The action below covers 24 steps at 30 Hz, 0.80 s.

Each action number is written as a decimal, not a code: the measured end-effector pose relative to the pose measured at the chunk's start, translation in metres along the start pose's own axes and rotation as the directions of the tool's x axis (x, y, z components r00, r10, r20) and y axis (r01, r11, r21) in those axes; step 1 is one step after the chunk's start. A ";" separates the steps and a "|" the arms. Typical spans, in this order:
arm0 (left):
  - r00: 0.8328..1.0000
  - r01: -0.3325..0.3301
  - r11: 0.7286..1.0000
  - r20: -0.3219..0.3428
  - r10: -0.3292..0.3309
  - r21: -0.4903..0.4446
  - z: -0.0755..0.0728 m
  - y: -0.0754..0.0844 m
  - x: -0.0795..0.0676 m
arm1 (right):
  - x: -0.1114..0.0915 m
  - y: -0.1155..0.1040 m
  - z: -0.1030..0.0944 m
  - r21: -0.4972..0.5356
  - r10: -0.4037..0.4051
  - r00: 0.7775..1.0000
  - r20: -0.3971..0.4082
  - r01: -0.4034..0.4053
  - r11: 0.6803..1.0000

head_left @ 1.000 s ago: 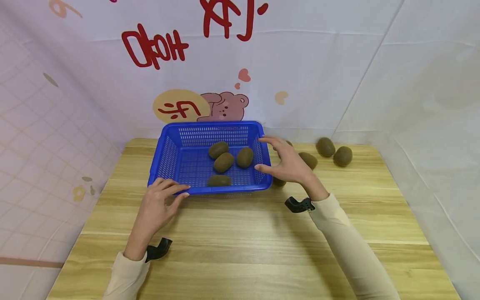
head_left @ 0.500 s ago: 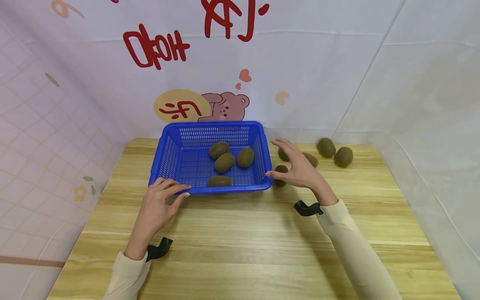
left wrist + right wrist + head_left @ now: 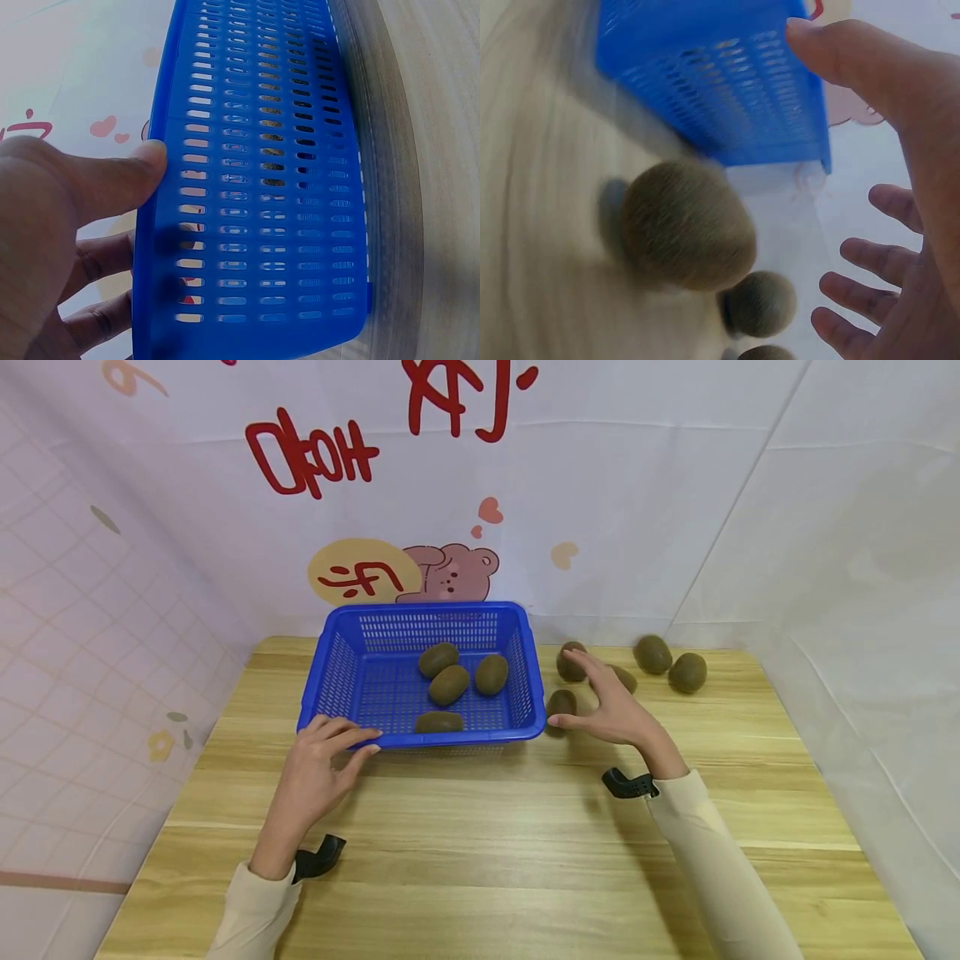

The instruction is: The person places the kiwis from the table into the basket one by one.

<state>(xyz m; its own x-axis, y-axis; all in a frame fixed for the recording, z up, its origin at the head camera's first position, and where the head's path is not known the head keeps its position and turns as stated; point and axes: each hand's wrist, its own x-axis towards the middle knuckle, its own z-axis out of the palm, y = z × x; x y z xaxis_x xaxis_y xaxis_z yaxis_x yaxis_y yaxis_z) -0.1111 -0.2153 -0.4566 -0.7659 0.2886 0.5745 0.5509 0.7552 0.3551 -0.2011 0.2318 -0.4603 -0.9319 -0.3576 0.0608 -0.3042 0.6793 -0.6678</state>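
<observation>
The head view shows, at the left, the left hand (image 3: 318, 764) pinching the rim of a blue perforated plastic basket (image 3: 336, 668) close to its near left corner; in the left wrist view the thumb lies against the outer side, the fingers beyond the rim. Within the basket, right of its middle, are four brown kiwifruit: one toward the back (image 3: 438, 661), one against it (image 3: 448, 685), one near the front wall (image 3: 439, 722), and one near the right wall (image 3: 491, 675). Just beside the basket's right side, a kiwifruit (image 3: 561, 712) lies on the wooden table (image 3: 465, 860), another (image 3: 572, 661) behind it. Over these is the right hand (image 3: 611, 710), thumb and fingers spread wide, holding nothing; whether its thumb touches the nearer fruit cannot be told. It partly covers a third (image 3: 624, 679). Farther right, two more (image 3: 653, 654) sit close together.
</observation>
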 end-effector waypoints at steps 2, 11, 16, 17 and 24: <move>1.000 0.000 1.000 0.000 0.000 -0.002 0.000 0.000 0.000 | -0.002 0.005 0.002 0.006 0.003 1.000 0.004 -0.003 1.000; 1.000 -0.003 1.000 0.002 0.003 -0.006 0.000 -0.001 0.000 | -0.006 0.024 0.020 0.014 -0.019 1.000 -0.007 0.019 1.000; 1.000 0.003 1.000 0.005 -0.002 -0.007 0.000 -0.001 -0.001 | -0.008 0.030 0.030 0.031 0.002 1.000 0.003 -0.002 1.000; 1.000 0.003 1.000 0.005 -0.003 -0.007 0.000 -0.001 -0.001 | -0.008 0.030 0.031 0.032 0.005 1.000 0.002 -0.005 0.999; 1.000 0.002 1.000 0.005 -0.002 -0.005 0.000 0.000 0.000 | -0.007 0.035 0.039 0.049 0.001 1.000 -0.026 0.001 0.999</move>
<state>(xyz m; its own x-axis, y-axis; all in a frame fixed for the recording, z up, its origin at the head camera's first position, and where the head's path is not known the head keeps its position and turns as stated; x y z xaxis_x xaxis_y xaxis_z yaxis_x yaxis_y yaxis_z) -0.1113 -0.2154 -0.4565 -0.7688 0.2896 0.5701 0.5506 0.7533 0.3598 -0.1972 0.2335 -0.5132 -0.9370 -0.3401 0.0800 -0.2948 0.6467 -0.7035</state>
